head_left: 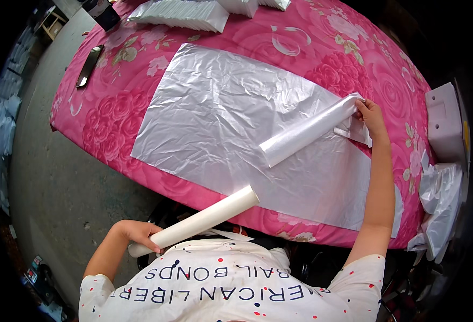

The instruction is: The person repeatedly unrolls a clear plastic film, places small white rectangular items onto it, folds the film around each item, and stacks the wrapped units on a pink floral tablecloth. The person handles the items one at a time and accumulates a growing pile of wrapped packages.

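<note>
My left hand (141, 234) grips the lower end of a cream-white tube (204, 217), which slants up to the right across my lap toward the table's near edge. Stretched out over the table, my right hand (372, 119) pinches the far end of a flattened roll of translucent plastic film (309, 131). That roll lies diagonally on a wide, wrinkled sheet of clear silvery plastic (209, 118), with a loose crumpled flap hanging beside my fingers. The tube and the film roll are apart.
A pink rose-patterned tablecloth (113, 123) covers the table. Stacks of folded white plastic (180, 15) lie at the far edge, near a dark cup (101, 13). A phone (90, 66) rests at the left. To the right are a white box (445, 121) and crumpled plastic bags (440, 198).
</note>
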The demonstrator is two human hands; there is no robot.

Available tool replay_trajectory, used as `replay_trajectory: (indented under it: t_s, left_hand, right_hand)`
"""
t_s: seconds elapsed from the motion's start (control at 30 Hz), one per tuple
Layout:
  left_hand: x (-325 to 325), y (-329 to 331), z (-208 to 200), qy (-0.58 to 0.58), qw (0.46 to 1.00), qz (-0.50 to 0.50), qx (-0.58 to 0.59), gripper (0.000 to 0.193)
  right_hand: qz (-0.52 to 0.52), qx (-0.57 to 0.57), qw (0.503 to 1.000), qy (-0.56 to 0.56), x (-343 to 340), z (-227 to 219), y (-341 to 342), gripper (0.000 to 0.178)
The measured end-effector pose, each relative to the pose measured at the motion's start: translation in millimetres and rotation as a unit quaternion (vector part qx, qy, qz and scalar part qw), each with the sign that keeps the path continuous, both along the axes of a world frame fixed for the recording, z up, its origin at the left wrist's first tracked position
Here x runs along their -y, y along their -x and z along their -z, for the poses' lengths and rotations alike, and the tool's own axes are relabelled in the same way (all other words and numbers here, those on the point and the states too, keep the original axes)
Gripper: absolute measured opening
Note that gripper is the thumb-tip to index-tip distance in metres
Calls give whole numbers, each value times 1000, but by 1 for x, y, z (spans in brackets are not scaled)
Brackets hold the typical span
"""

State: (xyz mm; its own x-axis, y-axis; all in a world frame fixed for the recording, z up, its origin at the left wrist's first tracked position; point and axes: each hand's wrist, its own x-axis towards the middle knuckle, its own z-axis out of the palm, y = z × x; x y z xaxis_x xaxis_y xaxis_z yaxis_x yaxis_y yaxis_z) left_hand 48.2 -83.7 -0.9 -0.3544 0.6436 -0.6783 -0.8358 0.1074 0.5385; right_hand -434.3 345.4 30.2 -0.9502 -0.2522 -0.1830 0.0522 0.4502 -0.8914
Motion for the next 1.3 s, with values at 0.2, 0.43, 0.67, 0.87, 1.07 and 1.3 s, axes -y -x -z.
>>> replay_trajectory:
  t_s: [0.2, 0.43, 0.67, 0.87, 1.07, 1.3]
  left_hand:
    - [-10, 83, -53, 114, 964, 154, -186, 43]
    - [-59, 199, -105, 350, 765, 266, -471, 44]
    - [-91, 207, -58, 258, 517, 119, -807, 38]
    - [-103, 183, -24, 221, 564, 198, -771, 71]
    - [-124, 160, -16, 276, 566, 199, -751, 84]
    - [-150, 137, -13, 345, 590, 165, -711, 84]
  right_hand:
    - [-81, -33, 996, 20, 35, -1, -14, 16]
    - [-164, -3, 986, -2, 102, -6, -40, 16]
    - [-201, -18, 978, -44, 118, 0, -33, 19]
    - [-208, 14, 977, -47, 122, -1, -29, 19]
    - [-108, -147, 982, -40, 128, -8, -46, 26]
    - [-357, -252, 895, -89, 123, -29, -196, 45]
